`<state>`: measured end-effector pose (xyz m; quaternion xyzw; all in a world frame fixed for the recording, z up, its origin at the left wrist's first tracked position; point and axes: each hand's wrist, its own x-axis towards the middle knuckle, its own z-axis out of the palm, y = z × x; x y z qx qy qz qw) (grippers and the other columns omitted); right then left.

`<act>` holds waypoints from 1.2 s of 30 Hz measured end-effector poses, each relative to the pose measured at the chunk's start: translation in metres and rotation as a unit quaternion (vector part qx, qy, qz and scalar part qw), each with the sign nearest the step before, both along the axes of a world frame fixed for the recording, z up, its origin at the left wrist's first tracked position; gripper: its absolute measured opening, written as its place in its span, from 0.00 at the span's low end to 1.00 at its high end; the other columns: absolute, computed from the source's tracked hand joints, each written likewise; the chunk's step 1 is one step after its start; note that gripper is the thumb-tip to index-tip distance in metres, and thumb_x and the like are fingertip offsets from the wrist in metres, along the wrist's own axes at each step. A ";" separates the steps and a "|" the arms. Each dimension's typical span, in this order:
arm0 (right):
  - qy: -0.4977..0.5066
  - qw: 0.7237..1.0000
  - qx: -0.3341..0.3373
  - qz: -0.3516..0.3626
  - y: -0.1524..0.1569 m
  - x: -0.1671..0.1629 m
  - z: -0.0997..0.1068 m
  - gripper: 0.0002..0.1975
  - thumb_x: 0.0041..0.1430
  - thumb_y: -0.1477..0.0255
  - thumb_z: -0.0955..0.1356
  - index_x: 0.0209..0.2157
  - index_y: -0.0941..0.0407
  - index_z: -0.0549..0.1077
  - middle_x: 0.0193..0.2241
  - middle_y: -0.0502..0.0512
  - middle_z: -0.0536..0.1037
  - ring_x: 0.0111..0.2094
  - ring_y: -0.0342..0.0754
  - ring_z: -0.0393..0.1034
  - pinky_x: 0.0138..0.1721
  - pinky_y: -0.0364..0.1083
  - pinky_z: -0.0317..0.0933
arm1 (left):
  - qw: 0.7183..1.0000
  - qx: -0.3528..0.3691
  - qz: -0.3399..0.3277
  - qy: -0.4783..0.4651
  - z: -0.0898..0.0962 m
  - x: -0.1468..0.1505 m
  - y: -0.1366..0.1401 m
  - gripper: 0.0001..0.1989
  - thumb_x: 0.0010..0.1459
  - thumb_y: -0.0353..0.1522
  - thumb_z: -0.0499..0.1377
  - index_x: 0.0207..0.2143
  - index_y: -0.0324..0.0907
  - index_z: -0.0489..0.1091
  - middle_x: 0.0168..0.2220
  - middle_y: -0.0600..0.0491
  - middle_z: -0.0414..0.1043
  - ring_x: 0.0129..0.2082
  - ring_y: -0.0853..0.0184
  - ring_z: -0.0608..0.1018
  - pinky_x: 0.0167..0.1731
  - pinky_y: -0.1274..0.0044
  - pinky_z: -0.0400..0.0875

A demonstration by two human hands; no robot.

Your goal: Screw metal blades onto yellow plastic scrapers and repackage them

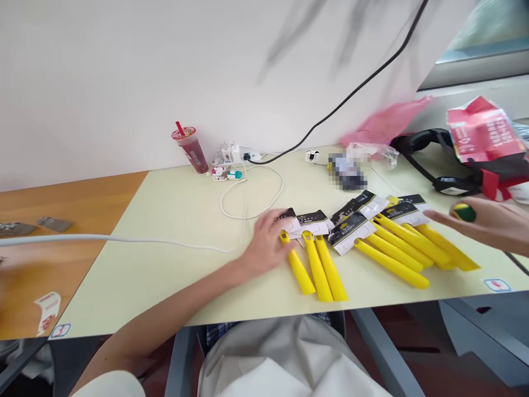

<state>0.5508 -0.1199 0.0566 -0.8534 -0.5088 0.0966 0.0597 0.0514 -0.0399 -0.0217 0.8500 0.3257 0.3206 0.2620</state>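
Several yellow shoehorns, each with a black-and-white header card, lie on the pale green tabletop (165,286). They form a small group in the middle and a larger overlapping pile (392,270) on the right. My left hand (268,240) is at the leftmost shoehorn (303,273), its fingers curled on the card and upper end. Beside it lie two more shoehorns (324,270). At the right edge, my right hand (487,220) is over the pile's right end, closed around a small round green and yellow thing (463,212) whose kind I cannot make out.
Behind stand a red drink cup (194,149) with a straw and a power strip (248,153) with white and black cables. A blurred dark object (347,172), a pink bag (384,124) and a black strap-like device (438,160) are at back right. A brown table (82,204) adjoins left.
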 end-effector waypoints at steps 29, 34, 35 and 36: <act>0.042 0.993 0.022 0.105 0.106 -0.257 -0.063 0.38 0.59 0.25 0.56 0.39 0.47 0.61 0.52 0.69 0.81 0.37 0.66 0.78 0.32 0.57 0.65 | 0.963 0.082 -0.154 0.207 0.014 -0.136 0.082 0.39 0.73 0.56 0.62 0.80 0.53 0.64 0.82 0.48 0.58 0.83 0.50 0.58 0.84 0.52 0.40; 0.010 0.992 0.057 0.109 0.116 -0.252 -0.068 0.38 0.66 0.28 0.50 0.42 0.49 0.63 0.52 0.68 0.81 0.33 0.61 0.78 0.28 0.55 0.62 | 0.974 -0.037 -0.174 0.138 0.028 -0.179 0.077 0.40 0.74 0.50 0.64 0.82 0.53 0.61 0.81 0.47 0.58 0.83 0.52 0.60 0.83 0.53 0.51; 0.007 0.992 0.060 0.107 0.114 -0.247 -0.070 0.37 0.68 0.31 0.49 0.42 0.49 0.64 0.52 0.68 0.81 0.32 0.61 0.78 0.27 0.54 0.61 | 0.972 -0.101 -0.176 0.117 0.032 -0.194 0.073 0.37 0.75 0.48 0.63 0.81 0.55 0.62 0.81 0.48 0.60 0.83 0.54 0.59 0.82 0.52 0.54; 0.006 0.992 0.063 0.105 0.110 -0.241 -0.072 0.35 0.71 0.34 0.49 0.42 0.49 0.64 0.51 0.67 0.81 0.32 0.60 0.77 0.26 0.54 0.60 | 0.964 -0.172 -0.180 0.097 0.037 -0.212 0.069 0.32 0.77 0.47 0.63 0.79 0.58 0.66 0.79 0.50 0.64 0.83 0.54 0.59 0.80 0.52 0.58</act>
